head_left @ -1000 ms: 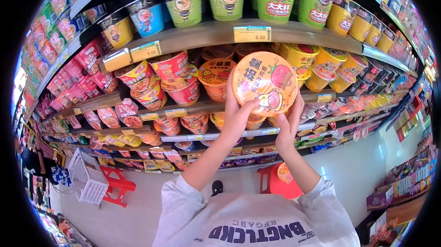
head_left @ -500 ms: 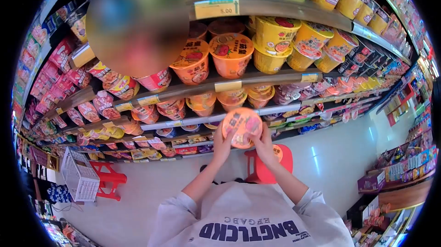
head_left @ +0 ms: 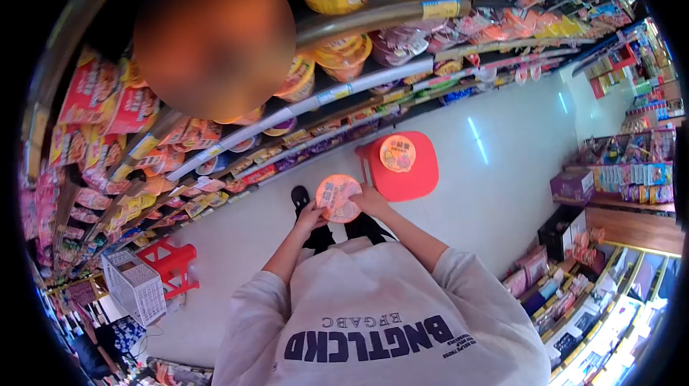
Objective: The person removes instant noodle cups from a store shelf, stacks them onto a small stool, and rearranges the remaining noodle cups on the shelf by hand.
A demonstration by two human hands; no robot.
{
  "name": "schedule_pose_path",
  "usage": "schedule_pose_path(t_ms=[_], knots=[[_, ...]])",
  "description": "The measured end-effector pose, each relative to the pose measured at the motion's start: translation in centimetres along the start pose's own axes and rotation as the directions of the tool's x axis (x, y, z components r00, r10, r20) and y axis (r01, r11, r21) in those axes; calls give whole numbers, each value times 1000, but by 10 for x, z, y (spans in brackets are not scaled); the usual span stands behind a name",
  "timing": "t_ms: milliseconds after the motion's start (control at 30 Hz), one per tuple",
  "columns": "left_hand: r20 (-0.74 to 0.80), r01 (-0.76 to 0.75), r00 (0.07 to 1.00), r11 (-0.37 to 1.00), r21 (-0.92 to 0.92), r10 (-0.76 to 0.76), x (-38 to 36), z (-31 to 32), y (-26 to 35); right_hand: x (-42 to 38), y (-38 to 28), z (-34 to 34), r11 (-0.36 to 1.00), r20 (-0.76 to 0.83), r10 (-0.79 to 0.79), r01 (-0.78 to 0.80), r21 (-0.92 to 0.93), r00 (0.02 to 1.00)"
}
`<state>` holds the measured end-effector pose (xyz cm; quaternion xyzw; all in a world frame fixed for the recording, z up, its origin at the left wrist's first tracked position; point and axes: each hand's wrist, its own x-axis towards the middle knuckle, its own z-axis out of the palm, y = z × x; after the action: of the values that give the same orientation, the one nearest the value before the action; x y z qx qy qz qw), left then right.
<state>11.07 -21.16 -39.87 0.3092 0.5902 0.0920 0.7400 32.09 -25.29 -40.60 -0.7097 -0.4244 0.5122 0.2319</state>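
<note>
1. Pinching the cup (head_left: 337, 198) from opposite sides, the left hand (head_left: 309, 217) sits at its eight o'clock and the right hand (head_left: 370, 201) at three. Both hands are closed on the rim, probably to share the weight and keep it level; fingers underneath are hidden. The lid faces up, leaving most of its print uncovered.

2. Shelves (head_left: 377, 20) sweep from the cup's nine o'clock round past twelve to one. Their goods are packed side by side, likely to save room and show many labels to the aisle.

3. At two o'clock, near the cup, stands the red stool (head_left: 422, 179), its flat seat apparently serving as a low resting place.

4. Well apart, at eight o'clock, is the white crate (head_left: 138, 291); why it is there I cannot tell.

5. Lid up on the seat, the other cup (head_left: 397, 153) seems set flat for steadiness.

6. One price tag (head_left: 441, 8), toward one o'clock, is on a shelf edge, presumably for easy reading.
</note>
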Motion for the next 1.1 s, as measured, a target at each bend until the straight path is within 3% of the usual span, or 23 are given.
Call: schedule_pose_path(t_ms=[33, 67, 200, 300, 367, 433, 467, 533, 600, 633, 700, 767, 800, 833, 900, 967, 1000, 1067, 1100], knots=[[15, 84, 996, 995, 54, -85, -1, -2, -9, -11, 0, -1, 981, 54, 77, -66, -182, 996], [26, 165, 985, 980, 108, -169, -1, -1, -18, -8, 26, 11, 975, 114, 54, -28, -222, 992], [82, 317, 933, 909, 269, -350, 2, 0, -40, -44, 41, 11, 940, 267, 287, -217, -264, 920], [148, 352, 886, 845, 403, -439, 12, 7, -44, -52, 50, 3, 964, 405, 254, -196, -181, 878], [152, 343, 888, 846, 408, -434, 24, 18, -46, -44, 91, 15, 960, 385, 278, -271, -74, 880], [171, 252, 923, 878, 407, -345, 42, 33, -41, -37, 113, 12, 942, 133, 337, -333, -49, 932], [254, 190, 918, 899, 394, -305, 51, 44, -28, -37, 93, -9, 921, 44, 389, -387, -40, 920], [250, 2, 961, 906, 424, -119, 78, 69, -17, -22, 105, -30, 940, -162, 341, -342, 21, 926], [264, -76, 964, 914, 398, -35, 132, 84, -32, -2, 126, -51, 973, -379, 228, -196, 123, 897], [266, -80, 963, 914, 398, -32, 140, 97, -22, 2, 110, -74, 963, -396, 266, -256, 80, 879], [315, -201, 942, 949, 245, 118, 148, 127, 5, 10, 96, -106, 969, -428, 246, -221, 109, 869], [250, -220, 957, 928, 301, 146, 158, 151, 20, 24, 98, -129, 952, -486, 265, -145, 271, 833], [185, -224, 969, 908, 355, 167, 160, 158, 25, 32, 99, -137, 953, -484, 259, -140, 268, 836], [181, -223, 969, 909, 353, 168, 150, 165, 39, 38, 101, -144, 944, -462, 294, -179, 276, 837], [276, -190, 951, 970, 153, 142, 122, 174, 72, 48, 113, -143, 932, -442, 332, -218, 288, 834], [303, -120, 950, 986, 113, 81, 120, 166, 68, 54, 124, -130, 880, -415, 316, -99, 465, 853], [332, -56, 943, 996, 70, 30, 118, 163, 68, 51, 131, -129, 879, -415, 315, -98, 467, 854], [382, -38, 924, 999, 23, 26, 111, 158, 59, 36, 100, -133, 746, -193, 371, -168, 644, 908], [430, -17, 903, 1000, -21, 24, 108, 151, 56, 36, 104, -126, 747, -190, 351, -152, 647, 917]])
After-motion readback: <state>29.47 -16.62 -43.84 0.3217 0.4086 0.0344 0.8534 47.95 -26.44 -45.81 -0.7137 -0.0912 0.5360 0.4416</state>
